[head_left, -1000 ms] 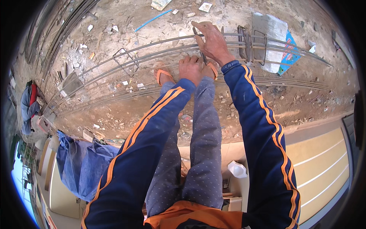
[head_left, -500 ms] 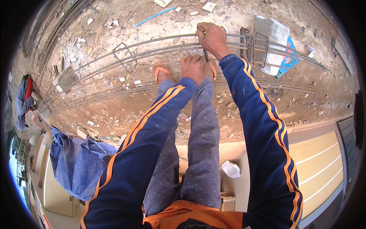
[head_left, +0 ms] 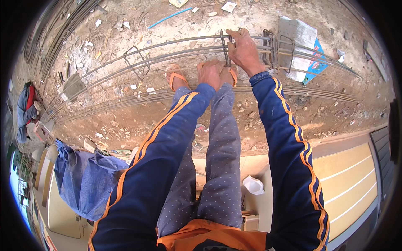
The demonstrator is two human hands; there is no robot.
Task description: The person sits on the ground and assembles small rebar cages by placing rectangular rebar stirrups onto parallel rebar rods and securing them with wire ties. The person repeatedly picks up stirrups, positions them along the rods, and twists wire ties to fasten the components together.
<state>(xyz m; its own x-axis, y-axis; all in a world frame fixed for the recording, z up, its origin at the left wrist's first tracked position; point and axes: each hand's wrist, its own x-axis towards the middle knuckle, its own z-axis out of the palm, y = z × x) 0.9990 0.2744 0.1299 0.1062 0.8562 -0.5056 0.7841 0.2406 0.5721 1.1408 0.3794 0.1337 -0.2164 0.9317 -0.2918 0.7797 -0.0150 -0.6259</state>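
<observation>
Long thin steel rebars [head_left: 180,52] run side by side across the ground in front of my feet. My left hand [head_left: 210,73] is closed low on the bars by my right foot, its fingertips partly hidden. To its right, my right hand [head_left: 245,53] curls over the top bar, with thumb and forefinger closed on a dark bent-steel stirrup. Just left of those fingers, another upright stirrup [head_left: 224,47] loops around the bars. A bunch of stirrups [head_left: 270,49] hangs farther right, and a single tilted stirrup [head_left: 136,62] sits on the bars at the left.
A white sack with a blue end [head_left: 298,50] lies under the bars' right side. More rebars [head_left: 318,93] lie nearer my feet. A blue tarpaulin [head_left: 86,180] covers something at lower left. A thin blue stick [head_left: 169,18] and scattered debris lie beyond the bars.
My right hand has moved right along the bars, uncovering the upright stirrup it was over before. My left hand stays in nearly the same place.
</observation>
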